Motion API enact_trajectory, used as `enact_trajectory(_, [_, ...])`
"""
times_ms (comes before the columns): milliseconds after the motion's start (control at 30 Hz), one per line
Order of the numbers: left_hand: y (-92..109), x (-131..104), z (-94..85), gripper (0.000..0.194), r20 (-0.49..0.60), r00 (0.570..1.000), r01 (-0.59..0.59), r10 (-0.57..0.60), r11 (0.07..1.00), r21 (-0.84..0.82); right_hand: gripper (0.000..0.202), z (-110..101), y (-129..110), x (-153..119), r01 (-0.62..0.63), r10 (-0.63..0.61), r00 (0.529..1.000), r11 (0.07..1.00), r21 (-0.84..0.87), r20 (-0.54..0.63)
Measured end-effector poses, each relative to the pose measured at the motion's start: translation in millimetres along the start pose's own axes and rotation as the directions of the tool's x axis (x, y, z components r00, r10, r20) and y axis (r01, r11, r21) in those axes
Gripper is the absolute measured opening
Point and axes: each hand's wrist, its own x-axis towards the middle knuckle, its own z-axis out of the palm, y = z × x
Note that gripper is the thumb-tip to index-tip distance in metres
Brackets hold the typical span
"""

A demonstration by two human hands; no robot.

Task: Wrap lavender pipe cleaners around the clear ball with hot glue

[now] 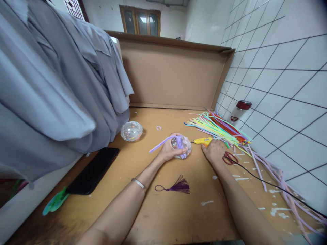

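My left hand (170,149) is wrapped round a clear, bumpy bowl-like piece (188,147), its thumb on the lilac pipe cleaners (180,143) that cross it. One lilac strand sticks out to the left. My right hand (216,149) is closed round the yellow glue gun (202,141), whose nozzle points left, close to the piece. A second clear bumpy bowl (131,131) rests on the table to the left. Nearer to me lies a dark purple tassel (180,185) with a loop.
Coloured pipe cleaners (219,127) lie at the back right, near red-handled scissors (230,158) and a black cable (258,177). A red-lidded bottle (240,110) stands by the tiled wall. A black phone-like slab (93,172) lies left, beside hanging grey cloth (84,75). Cardboard (173,75) stands behind.
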Motion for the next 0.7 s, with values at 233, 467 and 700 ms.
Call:
enact_trajectory(233, [5.7, -0.9, 4.1, 0.064, -0.035, 0.999, 0.028, -0.026, 0.998, 0.052, 0.039, -42.1, -29.5, -18.0, 0.437, -0.338, 0.878, 0.856, 0.275, -0.340])
enact_trajectory(467, [1.7, 0.3, 3.5, 0.065, -0.035, 0.999, -0.035, 0.041, 0.988, 0.152, 0.029, -76.6, -69.1, -39.2, 0.656, -0.473, 0.748, 0.634, 0.410, -0.466])
enact_trajectory(700, [7.4, -1.9, 2.7, 0.066, -0.015, 1.000, 0.003, -0.001, 0.989, 0.146, 0.037, -69.4, -47.9, -48.4, 0.560, -0.366, 0.828, 0.488, 0.669, -0.426])
